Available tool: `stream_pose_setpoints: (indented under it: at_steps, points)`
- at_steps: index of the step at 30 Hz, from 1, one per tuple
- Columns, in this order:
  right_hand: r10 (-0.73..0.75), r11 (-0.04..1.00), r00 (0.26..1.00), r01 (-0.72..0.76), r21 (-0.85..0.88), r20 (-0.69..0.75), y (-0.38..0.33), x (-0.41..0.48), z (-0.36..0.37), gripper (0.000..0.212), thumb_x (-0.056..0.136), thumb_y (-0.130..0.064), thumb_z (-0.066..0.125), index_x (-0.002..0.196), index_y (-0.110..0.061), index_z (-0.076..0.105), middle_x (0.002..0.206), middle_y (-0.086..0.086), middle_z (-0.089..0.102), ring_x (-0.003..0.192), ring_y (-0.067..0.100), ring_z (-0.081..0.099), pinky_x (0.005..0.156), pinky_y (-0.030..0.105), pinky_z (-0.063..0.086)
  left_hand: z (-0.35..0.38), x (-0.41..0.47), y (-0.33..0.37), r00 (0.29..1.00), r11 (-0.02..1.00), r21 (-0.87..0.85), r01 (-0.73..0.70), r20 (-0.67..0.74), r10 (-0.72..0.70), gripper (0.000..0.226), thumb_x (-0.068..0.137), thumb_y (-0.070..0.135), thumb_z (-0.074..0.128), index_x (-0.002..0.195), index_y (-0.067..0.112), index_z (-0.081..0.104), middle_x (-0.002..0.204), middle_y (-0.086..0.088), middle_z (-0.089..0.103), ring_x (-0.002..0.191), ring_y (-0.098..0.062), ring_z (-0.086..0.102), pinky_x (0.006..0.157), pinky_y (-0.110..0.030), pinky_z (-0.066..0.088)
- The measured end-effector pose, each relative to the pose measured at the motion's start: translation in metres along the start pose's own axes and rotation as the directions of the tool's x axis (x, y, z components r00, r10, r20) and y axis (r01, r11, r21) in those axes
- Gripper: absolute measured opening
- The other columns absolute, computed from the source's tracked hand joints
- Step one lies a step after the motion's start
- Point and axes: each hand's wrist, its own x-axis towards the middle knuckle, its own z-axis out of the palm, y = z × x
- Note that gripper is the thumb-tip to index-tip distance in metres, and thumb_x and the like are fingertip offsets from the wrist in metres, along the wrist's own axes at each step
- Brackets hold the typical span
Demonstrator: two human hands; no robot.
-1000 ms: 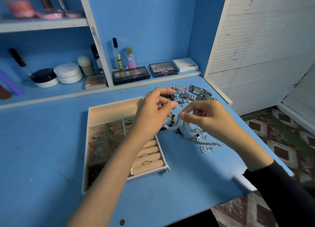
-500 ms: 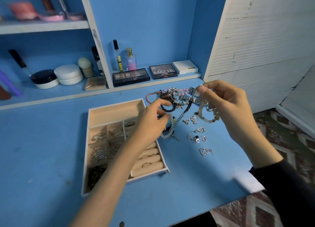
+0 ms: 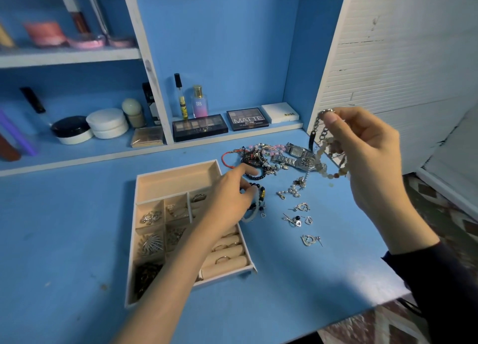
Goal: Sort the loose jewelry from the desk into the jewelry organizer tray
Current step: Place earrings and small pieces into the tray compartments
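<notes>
Beside the tray, chains are pinched high in the right hand (to untangle, probably); beads are gripped in the left hand.

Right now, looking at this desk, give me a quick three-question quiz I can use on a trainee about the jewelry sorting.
1. True or false: the right hand holds dangling bracelets up above the desk.
2. Where do the rings sit? A: between the padded rolls in the tray. B: on the shelf. C: in the right hand.
3. Which hand grips the bead bracelets beside the tray?

Key: 1 true; 2 A; 3 the left hand.
</notes>
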Motion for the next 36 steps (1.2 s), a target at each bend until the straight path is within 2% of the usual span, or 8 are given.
stream_pose_setpoints:
  at_steps: [4, 8, 14, 17, 20, 24, 30, 36]
  points:
    - [0.059, 0.996, 0.995, -0.054, -0.076, 0.074, 0.005, 0.0, -0.002, 0.009, 0.084, -0.024, 0.068, 0.078, -0.017, 0.067, 0.07, 0.027, 0.044, 0.064, 0.025, 0.033, 0.055, 0.032, 0.025, 0.0, 0.003, 0.001, 1.0, 1.0, -0.023, -0.003, -0.014, 0.003, 0.022, 0.09, 0.016, 0.056, 0.109, 0.026, 0.056, 0.082, 0.007, 0.061, 0.063, -0.005, 0.053, 0.055, -0.015, 0.041]
    - [0.189, 0.958, 0.967, -0.143, -0.249, 0.172, 0.018, -0.006, -0.003, 0.014, 0.084, -0.024, 0.067, 0.081, -0.01, 0.067, 0.067, 0.028, 0.049, 0.064, 0.022, 0.037, 0.058, 0.034, 0.029, -0.002, 0.004, 0.01, 0.999, 0.99, -0.137, -0.036, -0.016, 0.034, 0.02, 0.088, 0.018, 0.059, 0.105, 0.029, 0.058, 0.083, 0.005, 0.065, 0.059, -0.011, 0.056, 0.062, -0.026, 0.048]
    - [0.309, 0.857, 0.917, -0.153, -0.493, 0.253, 0.04, -0.014, -0.003, 0.015, 0.083, -0.028, 0.068, 0.077, -0.015, 0.067, 0.044, -0.01, 0.036, 0.044, 0.008, 0.032, 0.049, 0.024, 0.029, -0.015, 0.0, 0.032, 0.99, 0.965, -0.222, -0.136, -0.072, 0.123, 0.018, 0.087, 0.02, 0.06, 0.102, 0.03, 0.06, 0.077, 0.009, 0.065, 0.058, -0.01, 0.058, 0.065, -0.032, 0.052]
    - [0.33, 0.811, 0.884, -0.086, -0.579, 0.331, 0.042, -0.018, -0.001, 0.008, 0.082, -0.028, 0.068, 0.086, -0.021, 0.068, 0.039, -0.009, 0.035, 0.038, 0.005, 0.034, 0.04, 0.014, 0.025, -0.02, -0.002, 0.04, 0.986, 0.957, -0.238, -0.164, -0.075, 0.15, 0.018, 0.087, 0.023, 0.06, 0.103, 0.032, 0.06, 0.08, 0.009, 0.067, 0.059, -0.007, 0.06, 0.07, -0.032, 0.053]
    - [0.335, 0.819, 0.85, -0.05, -0.572, 0.406, 0.038, -0.022, 0.001, 0.014, 0.081, -0.024, 0.069, 0.093, -0.029, 0.064, 0.045, -0.009, 0.036, 0.041, 0.004, 0.036, 0.044, 0.014, 0.028, -0.022, -0.004, 0.044, 0.984, 0.945, -0.274, -0.178, -0.068, 0.165, 0.02, 0.088, 0.022, 0.06, 0.106, 0.031, 0.06, 0.081, 0.009, 0.068, 0.058, -0.006, 0.059, 0.071, -0.03, 0.053]
    - [0.372, 0.859, 0.776, -0.08, -0.506, 0.509, 0.033, -0.027, 0.005, 0.013, 0.08, -0.022, 0.07, 0.084, -0.033, 0.066, 0.055, 0.001, 0.041, 0.05, 0.014, 0.036, 0.049, 0.022, 0.032, -0.023, -0.003, 0.045, 0.983, 0.941, -0.286, -0.182, -0.071, 0.169, 0.021, 0.088, 0.022, 0.06, 0.107, 0.031, 0.059, 0.083, 0.008, 0.068, 0.056, -0.004, 0.058, 0.069, -0.028, 0.053]
    - [0.326, 0.864, 0.81, -0.046, -0.502, 0.487, 0.031, -0.028, 0.012, 0.014, 0.083, -0.016, 0.064, 0.087, -0.029, 0.065, 0.054, -0.007, 0.043, 0.047, 0.008, 0.038, 0.053, 0.025, 0.037, -0.023, -0.006, 0.038, 0.985, 0.945, -0.278, -0.172, -0.076, 0.157, 0.021, 0.088, 0.021, 0.061, 0.107, 0.029, 0.059, 0.079, 0.01, 0.066, 0.056, -0.004, 0.06, 0.063, -0.018, 0.05]
    - [0.195, 0.899, 0.867, 0.029, -0.437, 0.459, 0.019, -0.03, 0.022, 0.022, 0.084, -0.004, 0.056, 0.088, -0.023, 0.067, 0.06, 0.0, 0.055, 0.052, 0.015, 0.049, 0.054, 0.029, 0.043, -0.038, -0.018, 0.018, 0.987, 0.945, -0.294, -0.142, -0.114, 0.112, 0.021, 0.086, 0.019, 0.063, 0.103, 0.03, 0.059, 0.08, 0.006, 0.067, 0.061, -0.01, 0.065, 0.063, -0.03, 0.052]
